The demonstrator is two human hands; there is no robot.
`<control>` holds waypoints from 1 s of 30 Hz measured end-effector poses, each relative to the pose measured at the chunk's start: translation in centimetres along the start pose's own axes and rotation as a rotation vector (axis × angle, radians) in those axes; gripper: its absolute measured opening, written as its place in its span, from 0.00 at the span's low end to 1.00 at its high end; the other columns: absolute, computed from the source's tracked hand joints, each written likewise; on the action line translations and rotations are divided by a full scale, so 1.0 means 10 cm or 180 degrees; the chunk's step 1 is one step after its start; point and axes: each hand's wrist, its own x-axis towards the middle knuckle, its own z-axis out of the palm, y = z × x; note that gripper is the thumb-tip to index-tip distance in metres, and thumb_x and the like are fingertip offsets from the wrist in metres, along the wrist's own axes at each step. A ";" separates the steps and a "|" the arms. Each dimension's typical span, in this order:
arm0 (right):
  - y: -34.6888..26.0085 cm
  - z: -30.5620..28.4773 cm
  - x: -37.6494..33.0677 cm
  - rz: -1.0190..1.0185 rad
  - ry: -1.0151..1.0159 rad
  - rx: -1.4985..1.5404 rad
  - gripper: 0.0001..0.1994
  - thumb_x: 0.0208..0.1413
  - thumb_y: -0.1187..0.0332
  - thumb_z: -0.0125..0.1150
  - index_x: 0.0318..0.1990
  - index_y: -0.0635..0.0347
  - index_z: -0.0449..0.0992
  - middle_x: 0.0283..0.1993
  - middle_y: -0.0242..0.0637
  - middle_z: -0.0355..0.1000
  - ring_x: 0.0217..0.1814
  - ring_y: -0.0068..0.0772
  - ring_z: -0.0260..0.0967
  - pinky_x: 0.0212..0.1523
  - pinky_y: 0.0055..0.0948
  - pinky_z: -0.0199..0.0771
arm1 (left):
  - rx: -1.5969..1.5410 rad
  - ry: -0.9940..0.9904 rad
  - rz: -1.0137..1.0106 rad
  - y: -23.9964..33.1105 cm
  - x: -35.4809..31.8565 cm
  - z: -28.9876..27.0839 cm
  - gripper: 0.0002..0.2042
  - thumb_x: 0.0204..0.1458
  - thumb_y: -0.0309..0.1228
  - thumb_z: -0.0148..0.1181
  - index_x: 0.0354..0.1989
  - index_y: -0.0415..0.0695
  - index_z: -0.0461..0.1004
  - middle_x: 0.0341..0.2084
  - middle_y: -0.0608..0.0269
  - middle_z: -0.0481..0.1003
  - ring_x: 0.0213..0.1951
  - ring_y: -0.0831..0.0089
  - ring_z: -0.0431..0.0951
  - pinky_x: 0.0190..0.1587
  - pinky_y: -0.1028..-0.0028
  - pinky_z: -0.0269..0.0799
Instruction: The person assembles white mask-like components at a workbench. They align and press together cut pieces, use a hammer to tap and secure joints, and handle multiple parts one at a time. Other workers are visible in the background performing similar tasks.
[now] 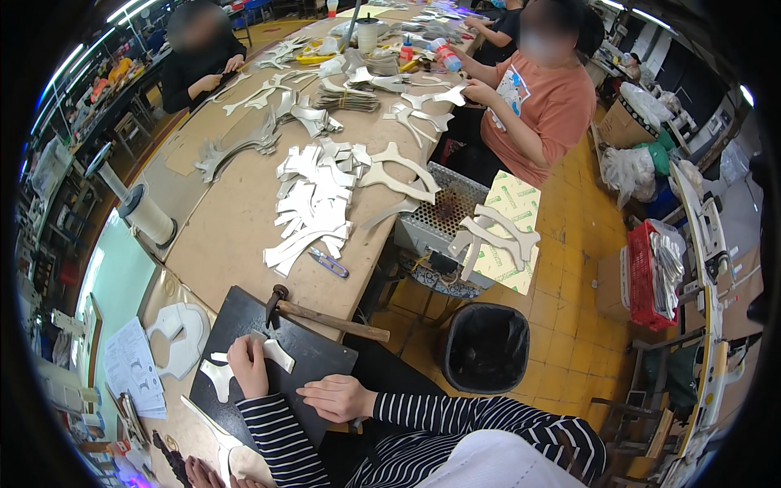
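Observation:
My left hand (248, 366) is closed over a white, curved cut piece (279, 355) on a black board (236, 317); its fingertips are partly hidden. A second part of white material (217, 381) shows just left of the hand. My right hand (338, 397) rests at the board's near right edge, fingers bent and pressed together; whatever they may hold is hidden. A small brownish end (355, 426) shows beneath that hand. Across the board's far edge lies a hammer (333, 318) with a wooden handle, touched by neither hand.
White cut pieces (313, 203) are heaped on the brown table, beside blue thread snips (329, 263). A thread cone (148, 215) stands left. A black bin (486, 348) is on the floor. Another person's hand (202, 472) is at lower left; a person in orange (541, 98) works opposite.

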 end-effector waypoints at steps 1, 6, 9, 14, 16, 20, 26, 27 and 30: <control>0.00 0.00 0.00 -0.0004 0.0000 0.0003 0.11 0.54 0.69 0.63 0.44 0.60 0.82 0.58 0.38 0.78 0.58 0.34 0.76 0.54 0.32 0.77 | -0.0005 0.0023 0.0029 0.00 0.00 0.00 0.07 0.60 0.29 0.59 0.38 0.38 0.74 0.31 0.53 0.74 0.37 0.55 0.71 0.45 0.60 0.65; 0.00 0.00 0.00 -0.0009 -0.0003 -0.0011 0.12 0.54 0.69 0.63 0.45 0.61 0.82 0.58 0.38 0.78 0.58 0.34 0.76 0.54 0.32 0.76 | 0.0007 0.0032 0.0025 0.00 0.00 0.00 0.07 0.60 0.29 0.59 0.38 0.38 0.74 0.31 0.53 0.74 0.38 0.54 0.72 0.45 0.60 0.65; 0.00 -0.01 0.01 0.0004 -0.0018 0.0012 0.11 0.54 0.69 0.63 0.45 0.61 0.81 0.58 0.38 0.78 0.58 0.34 0.76 0.54 0.32 0.76 | -0.0005 0.0027 0.0040 0.01 0.00 0.00 0.07 0.60 0.29 0.59 0.37 0.37 0.74 0.31 0.52 0.74 0.38 0.53 0.72 0.45 0.60 0.65; -0.01 -0.02 0.02 -0.0011 -0.0014 -0.0001 0.11 0.54 0.69 0.63 0.44 0.60 0.81 0.58 0.38 0.78 0.58 0.34 0.76 0.54 0.32 0.77 | -0.0011 0.0047 0.0034 0.02 -0.01 0.00 0.07 0.60 0.29 0.59 0.37 0.37 0.74 0.31 0.52 0.74 0.38 0.53 0.72 0.46 0.60 0.65; -0.01 -0.02 0.02 -0.0012 -0.0007 -0.0010 0.11 0.54 0.70 0.63 0.44 0.61 0.82 0.58 0.38 0.78 0.57 0.34 0.76 0.54 0.31 0.77 | -0.0035 0.0069 0.0065 0.01 -0.01 0.01 0.07 0.60 0.29 0.59 0.37 0.37 0.74 0.31 0.52 0.74 0.38 0.53 0.72 0.46 0.60 0.65; -0.01 -0.03 0.03 -0.0014 0.0011 -0.0009 0.11 0.54 0.70 0.63 0.44 0.61 0.82 0.57 0.38 0.79 0.57 0.34 0.77 0.54 0.31 0.77 | -0.0038 0.0072 0.0064 0.01 0.00 0.01 0.07 0.60 0.29 0.59 0.37 0.38 0.74 0.32 0.52 0.74 0.39 0.54 0.72 0.46 0.60 0.65; -0.01 -0.04 0.03 -0.0007 -0.0005 -0.0038 0.11 0.54 0.70 0.63 0.44 0.61 0.82 0.57 0.38 0.79 0.56 0.34 0.77 0.53 0.31 0.77 | 0.0013 -0.0004 -0.0061 0.01 -0.01 0.00 0.07 0.60 0.29 0.59 0.38 0.37 0.74 0.31 0.53 0.74 0.39 0.53 0.72 0.47 0.60 0.65; -0.01 -0.04 0.03 -0.0012 -0.0015 -0.0047 0.11 0.54 0.70 0.63 0.44 0.61 0.82 0.57 0.38 0.79 0.56 0.34 0.77 0.53 0.31 0.77 | -0.0001 0.0012 -0.0007 0.01 -0.01 0.00 0.06 0.60 0.29 0.59 0.38 0.37 0.74 0.31 0.53 0.74 0.38 0.54 0.72 0.46 0.60 0.65; -0.01 -0.03 0.03 0.0055 -0.0077 -0.0089 0.11 0.55 0.68 0.62 0.44 0.57 0.83 0.58 0.35 0.79 0.56 0.29 0.78 0.54 0.27 0.76 | -0.0026 0.0055 0.0111 0.00 0.00 0.01 0.06 0.60 0.28 0.59 0.37 0.37 0.74 0.31 0.53 0.74 0.38 0.54 0.72 0.46 0.60 0.65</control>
